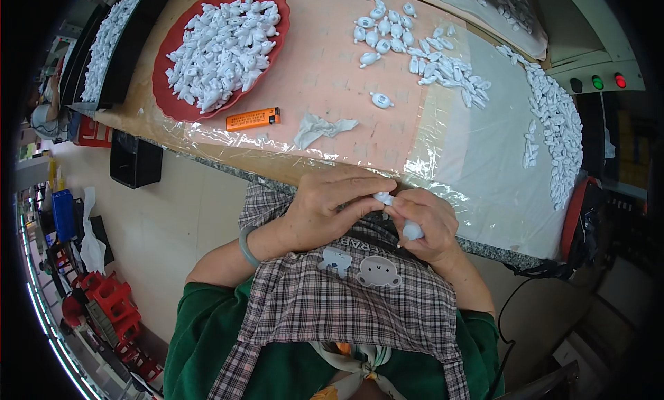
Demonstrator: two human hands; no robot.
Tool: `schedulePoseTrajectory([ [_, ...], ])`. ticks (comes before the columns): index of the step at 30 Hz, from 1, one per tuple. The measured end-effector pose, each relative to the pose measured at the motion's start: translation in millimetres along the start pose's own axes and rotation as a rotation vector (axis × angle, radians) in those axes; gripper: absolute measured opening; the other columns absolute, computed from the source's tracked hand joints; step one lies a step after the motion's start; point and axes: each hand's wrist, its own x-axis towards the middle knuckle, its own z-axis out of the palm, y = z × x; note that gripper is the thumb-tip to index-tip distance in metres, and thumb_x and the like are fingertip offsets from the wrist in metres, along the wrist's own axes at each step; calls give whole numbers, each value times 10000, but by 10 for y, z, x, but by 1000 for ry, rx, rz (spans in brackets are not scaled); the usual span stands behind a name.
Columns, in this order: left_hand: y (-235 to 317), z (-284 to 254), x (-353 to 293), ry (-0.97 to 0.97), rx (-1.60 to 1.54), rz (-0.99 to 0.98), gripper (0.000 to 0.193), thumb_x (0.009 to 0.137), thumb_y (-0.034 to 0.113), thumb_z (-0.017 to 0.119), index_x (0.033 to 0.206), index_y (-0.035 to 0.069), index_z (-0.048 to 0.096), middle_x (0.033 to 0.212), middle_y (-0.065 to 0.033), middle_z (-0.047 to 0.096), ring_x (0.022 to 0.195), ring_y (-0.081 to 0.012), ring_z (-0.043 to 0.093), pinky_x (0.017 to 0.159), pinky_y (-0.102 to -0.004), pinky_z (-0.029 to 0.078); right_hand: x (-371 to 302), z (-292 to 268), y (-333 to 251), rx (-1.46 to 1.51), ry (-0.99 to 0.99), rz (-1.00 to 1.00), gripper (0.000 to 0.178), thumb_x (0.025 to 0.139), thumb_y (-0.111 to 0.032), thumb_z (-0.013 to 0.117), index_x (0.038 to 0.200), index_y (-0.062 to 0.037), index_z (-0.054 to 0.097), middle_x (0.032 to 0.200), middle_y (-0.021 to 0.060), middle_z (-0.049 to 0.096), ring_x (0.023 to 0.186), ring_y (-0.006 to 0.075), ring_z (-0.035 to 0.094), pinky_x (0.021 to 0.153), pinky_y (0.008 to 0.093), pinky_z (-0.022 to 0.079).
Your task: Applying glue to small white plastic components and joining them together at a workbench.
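At the near table edge, in front of my apron, my two hands meet. The thumb and fingers of my left hand (328, 205) pinch a small white plastic piece (382, 198). My right hand (430, 224) is closed around a whitish thing with a rounded end (413, 230); the rest of it is hidden in the fist. Its thumb and fingertips press up to the white piece. Beyond the hands lie a crumpled white cloth (321, 129), an orange lighter (253, 119) and a single white figure part with a dark printed mark (382, 100).
A red scalloped bowl (166, 99) heaped with white parts stands far left. Marked round parts (384, 30) and slim white pieces (453, 75) lie at the back. More white pieces (557, 137) line the right side, by a panel with lit buttons (599, 82).
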Motion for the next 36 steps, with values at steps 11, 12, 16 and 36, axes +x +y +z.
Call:
schedulePoseTrajectory([
  [11, -52, 13, -10, 12, -3, 0, 284, 742, 8, 710, 1024, 4, 675, 981, -139, 686, 890, -281, 673, 754, -330, 552, -38, 8, 11, -24, -15, 57, 275, 695, 44, 747, 913, -18, 593, 780, 145, 650, 638, 244, 652, 533, 290, 520],
  [12, -65, 21, -8, 9, 5, -6, 284, 742, 8, 710, 1024, 4, 675, 981, -139, 686, 890, -281, 673, 754, -330, 552, -45, 7, 14, -34, -30, 67, 269, 698, 47, 742, 913, -17, 594, 781, 147, 650, 635, 241, 650, 533, 292, 518],
  [16, -84, -27, 46, 2, -81, -6, 280, 750, 10, 693, 1029, 4, 672, 971, -130, 687, 872, -269, 671, 744, -324, 537, 17, 18, -14, -14, -2, 108, 274, 699, 57, 732, 922, -20, 592, 791, 135, 653, 628, 234, 637, 549, 288, 504],
  [36, -230, -1181, 616, 341, 847, 168, 328, 772, -48, 632, 1092, 23, 643, 1195, -133, 602, 1113, -302, 572, 917, -353, 471, 139, -86, 92, -58, -56, 207, 342, 676, 17, 757, 986, 9, 612, 677, 85, 597, 577, 187, 593, 518, 269, 469],
])
